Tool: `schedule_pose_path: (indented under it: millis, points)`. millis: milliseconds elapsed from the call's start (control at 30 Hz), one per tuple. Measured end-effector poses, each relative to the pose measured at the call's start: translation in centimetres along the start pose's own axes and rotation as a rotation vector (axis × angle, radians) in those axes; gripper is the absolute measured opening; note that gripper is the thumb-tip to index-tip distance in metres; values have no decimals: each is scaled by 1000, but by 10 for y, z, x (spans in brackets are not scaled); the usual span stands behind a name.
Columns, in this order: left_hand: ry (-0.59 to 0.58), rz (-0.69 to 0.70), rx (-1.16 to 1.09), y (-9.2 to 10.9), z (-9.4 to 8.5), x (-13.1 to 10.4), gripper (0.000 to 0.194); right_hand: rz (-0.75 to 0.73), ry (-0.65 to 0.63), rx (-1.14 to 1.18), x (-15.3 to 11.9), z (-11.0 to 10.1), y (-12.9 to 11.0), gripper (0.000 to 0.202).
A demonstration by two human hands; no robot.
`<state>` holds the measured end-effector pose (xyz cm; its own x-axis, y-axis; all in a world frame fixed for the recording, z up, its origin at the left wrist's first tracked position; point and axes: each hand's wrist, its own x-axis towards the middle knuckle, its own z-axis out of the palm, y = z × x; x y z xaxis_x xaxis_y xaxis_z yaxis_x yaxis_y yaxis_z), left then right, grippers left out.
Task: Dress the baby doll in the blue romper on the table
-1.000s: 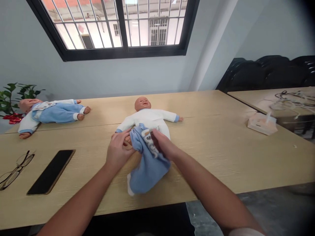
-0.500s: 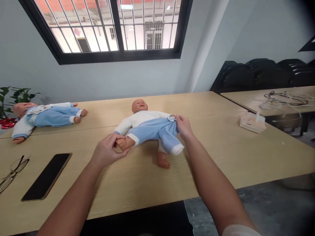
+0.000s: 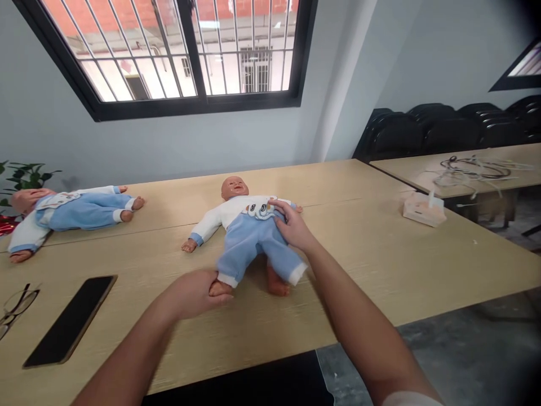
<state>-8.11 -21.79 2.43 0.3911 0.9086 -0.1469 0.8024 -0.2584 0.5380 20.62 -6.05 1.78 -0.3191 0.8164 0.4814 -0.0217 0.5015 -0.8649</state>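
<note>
A baby doll (image 3: 235, 188) in a white top and blue trousers (image 3: 249, 239) lies face up on the wooden table. My left hand (image 3: 196, 293) is closed round the doll's foot (image 3: 220, 288) at the white trouser cuff. At the waist, my right hand (image 3: 291, 223) has its fingers on the edge of the shirt and trousers, by the printed eyes. One trouser leg hangs beside the doll's other bare leg (image 3: 278, 282), which shows below the cloth.
A second doll (image 3: 91, 210) lies at the left. Nearer are a phone (image 3: 70, 321) and glasses (image 3: 19, 304). A tissue box (image 3: 423, 208) stands right, before cables (image 3: 477, 169) on another table.
The doll has been turned straighter, its held foot lowered toward the table edge. My left hand moved down with it; my right hand moved left along the waist. The view shifted slightly.
</note>
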Motion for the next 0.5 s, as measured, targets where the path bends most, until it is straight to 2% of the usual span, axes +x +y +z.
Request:
schedule_pose_path:
  millis: [100,167,233,333,400,500]
  points:
    - [-58,26,-39,5,12,-1,32,-98,17,-131,-6,12,-9,21]
    - [-95,23,-75,6,16,-2,35,-120,27,-159,-10,18,-14,17]
    - [-157,4,-113,5,14,-3,40,-130,42,-138,-12,22,-18,17]
    - [-226,-73,-169,-4,1,-1,52,-127,77,-59,-13,26,-21,16]
    - [-96,-115,-132,-12,-11,6,55,-91,90,14,-14,29,-24,15]
    - [304,-24,-66,-19,-25,30,43,-16,43,120,-19,35,-30,21]
